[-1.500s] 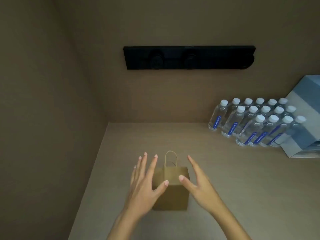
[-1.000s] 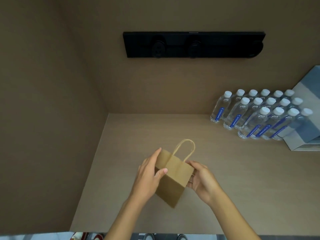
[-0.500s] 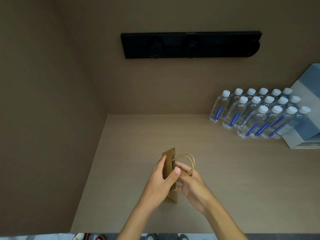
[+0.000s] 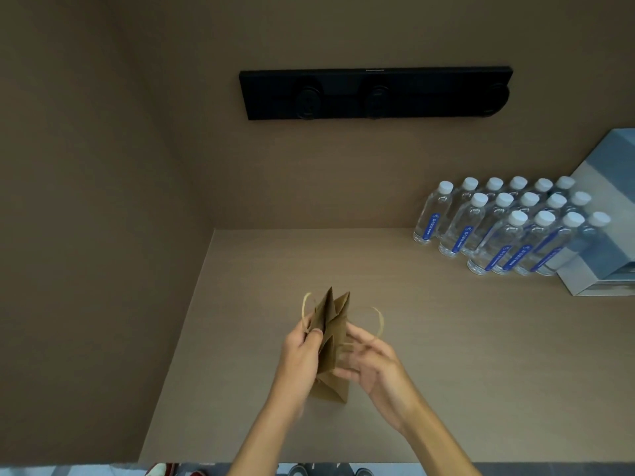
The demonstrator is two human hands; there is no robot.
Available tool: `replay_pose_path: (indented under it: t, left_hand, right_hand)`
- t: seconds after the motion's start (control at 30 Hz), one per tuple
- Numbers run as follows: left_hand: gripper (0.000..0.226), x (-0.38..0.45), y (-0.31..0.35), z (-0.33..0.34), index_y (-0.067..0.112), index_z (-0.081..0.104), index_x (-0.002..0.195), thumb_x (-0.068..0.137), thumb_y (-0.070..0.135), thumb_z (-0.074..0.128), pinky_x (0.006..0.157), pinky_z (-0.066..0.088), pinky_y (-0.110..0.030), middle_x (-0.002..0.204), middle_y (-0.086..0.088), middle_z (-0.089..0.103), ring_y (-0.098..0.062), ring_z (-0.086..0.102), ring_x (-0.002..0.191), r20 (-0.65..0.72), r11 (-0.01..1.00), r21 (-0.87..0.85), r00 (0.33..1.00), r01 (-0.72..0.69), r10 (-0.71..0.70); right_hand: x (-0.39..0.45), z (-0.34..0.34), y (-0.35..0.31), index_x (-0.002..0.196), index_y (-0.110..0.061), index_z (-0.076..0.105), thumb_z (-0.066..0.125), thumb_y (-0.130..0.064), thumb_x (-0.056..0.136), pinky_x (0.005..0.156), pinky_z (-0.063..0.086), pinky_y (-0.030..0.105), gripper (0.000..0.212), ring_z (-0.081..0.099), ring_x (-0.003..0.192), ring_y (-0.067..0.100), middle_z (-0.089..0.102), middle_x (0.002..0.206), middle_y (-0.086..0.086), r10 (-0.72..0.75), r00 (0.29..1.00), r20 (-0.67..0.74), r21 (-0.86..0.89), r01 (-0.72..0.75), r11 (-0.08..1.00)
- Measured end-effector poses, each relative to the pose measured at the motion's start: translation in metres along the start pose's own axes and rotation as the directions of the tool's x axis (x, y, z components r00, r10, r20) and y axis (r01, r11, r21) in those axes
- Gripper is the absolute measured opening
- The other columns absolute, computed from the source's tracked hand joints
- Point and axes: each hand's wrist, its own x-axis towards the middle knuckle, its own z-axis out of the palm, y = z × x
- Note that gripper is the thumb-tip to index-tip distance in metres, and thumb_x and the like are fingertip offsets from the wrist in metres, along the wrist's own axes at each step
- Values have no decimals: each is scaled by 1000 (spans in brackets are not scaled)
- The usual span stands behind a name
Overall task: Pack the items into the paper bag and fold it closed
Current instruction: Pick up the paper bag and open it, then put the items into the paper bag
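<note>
A small brown paper bag [image 4: 332, 334] stands narrow side toward me on the beige table [image 4: 446, 355], its top edges spread slightly apart. My left hand [image 4: 300, 352] pinches the bag's left panel near its top. My right hand [image 4: 369, 359], blurred, grips the right panel, with the right cord handle [image 4: 378, 322] looping above it. The left cord handle [image 4: 305, 309] sticks out beyond my left fingers. Several clear water bottles [image 4: 508, 228] with white caps and blue labels stand at the far right of the table.
A blue and white box [image 4: 604, 235] sits behind the bottles at the right edge. A black bar [image 4: 374, 92] is mounted on the back wall. A brown side wall [image 4: 103, 235] closes the left. The table's near edge runs below my forearms.
Both hands picked the bag up, turned it edge-on and set it upright. Now the two top edges and cord handles are pulled apart, left and right.
</note>
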Motion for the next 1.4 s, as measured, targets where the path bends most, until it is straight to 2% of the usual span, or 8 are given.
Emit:
replay_pose_path:
  t: [0.1, 0.23, 0.37, 0.77, 0.93, 1.1, 1.23, 1.4]
  left_hand:
    - [35, -4, 6, 7, 19, 75, 101, 94, 5, 43, 72, 56, -29, 87, 1, 79, -17, 72, 85, -84, 998, 4, 995, 58, -57]
    - [27, -4, 13, 4, 5, 72, 83, 91, -3, 46, 56, 53, -23, 75, -8, 75, -17, 68, 66, -69, 994, -32, 992, 108, -110]
    - [30, -2, 16, -4, 10, 67, 59, 84, -3, 57, 41, 42, -14, 54, -2, 65, -8, 59, 45, 8, 987, 64, 989, 147, -147]
    - [4, 5, 29, -41, 16, 60, 73, 74, 18, 63, 70, 54, -39, 82, -10, 65, -36, 63, 86, -193, 703, 709, 975, 63, 107]
    - [19, 6, 40, -46, 14, 42, 59, 64, -3, 48, 49, 43, -32, 58, -6, 49, -35, 51, 59, -271, 710, 699, 950, 85, 153]
    - [27, 11, 48, -39, 22, 42, 59, 71, 0, 51, 60, 49, -34, 74, -11, 61, -39, 60, 77, -152, 614, 789, 971, 6, 186]
    - [25, 25, 62, -32, 26, 48, 63, 79, 11, 62, 63, 50, -33, 84, -7, 61, -33, 63, 86, 33, 482, 871, 990, -94, 134]
    - [16, 36, 72, -21, 27, 62, 99, 84, 31, 66, 75, 53, -39, 101, -5, 63, -30, 62, 94, 56, 394, 911, 984, -121, 172]
  right_hand:
    - [0, 9, 2, 127, -13, 60, 63, -19, 89, 91, 53, 45, 39, 66, 109, 27, 70, 118, 10, -2, 998, -55, -158, -7, 987]
    - [7, 18, -5, 78, -5, 58, 55, -13, 95, 62, 50, 34, 19, 54, 70, 25, 56, 73, 14, -67, 943, -326, -301, -36, 953]
    - [6, 19, -12, 80, 0, 61, 61, -10, 92, 39, 45, 25, 16, 58, 49, 21, 60, 62, 15, -63, 939, -339, -405, -86, 910]
    - [-16, 1, -53, 68, -15, 48, 46, -11, 74, 54, 37, 31, 7, 47, 63, 28, 50, 68, 8, -223, 861, -456, -815, -304, 493]
    - [-37, 14, -52, 145, -42, 30, 43, -10, 80, 59, 45, 38, 74, 58, 76, 31, 64, 79, 11, -295, 891, -345, -912, -244, 329]
    - [-53, 20, -52, 139, -64, -17, 48, -6, 84, 63, 51, 38, 103, 58, 71, 21, 56, 102, 0, -210, 973, -100, -979, -58, 198]
    - [-53, 5, -58, 140, -63, 10, 53, -26, 87, 111, 25, 41, 77, 9, 147, 13, -3, 156, -26, -109, 983, 150, -984, 159, 76]
    - [-48, -6, -64, 145, -34, 32, 54, -79, 70, 112, 23, 26, 90, 13, 136, -4, 14, 143, -33, 86, 979, 186, -982, 183, 41]
